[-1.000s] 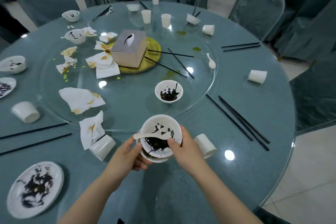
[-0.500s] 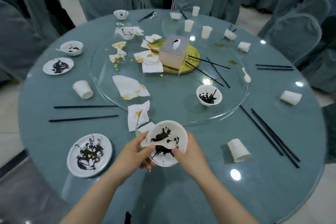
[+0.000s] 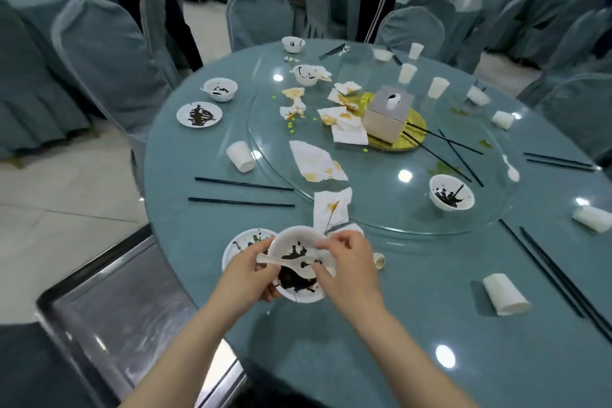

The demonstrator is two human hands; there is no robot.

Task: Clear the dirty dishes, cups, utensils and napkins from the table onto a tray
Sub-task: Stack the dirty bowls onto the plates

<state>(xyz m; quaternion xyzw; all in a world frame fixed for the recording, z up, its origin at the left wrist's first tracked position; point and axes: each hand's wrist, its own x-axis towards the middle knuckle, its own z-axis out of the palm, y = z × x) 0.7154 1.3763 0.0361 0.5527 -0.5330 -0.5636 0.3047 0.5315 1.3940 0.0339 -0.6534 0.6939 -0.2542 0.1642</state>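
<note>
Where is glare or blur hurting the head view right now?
Head view: bright ceiling-light spots glare off the glass turntable and table; the metal tray at lower left looks smeared with reflections; wide-angle bending curves the far chairs; the held bowl and both hands stay sharp.

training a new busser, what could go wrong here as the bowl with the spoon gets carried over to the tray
1. The spoon lies loose across the tilted bowl held by the left hand and right hand; it could slide out.
2. Dark residue in the bowl might drip before it reaches the metal tray, which sits beyond the table edge.
</note>
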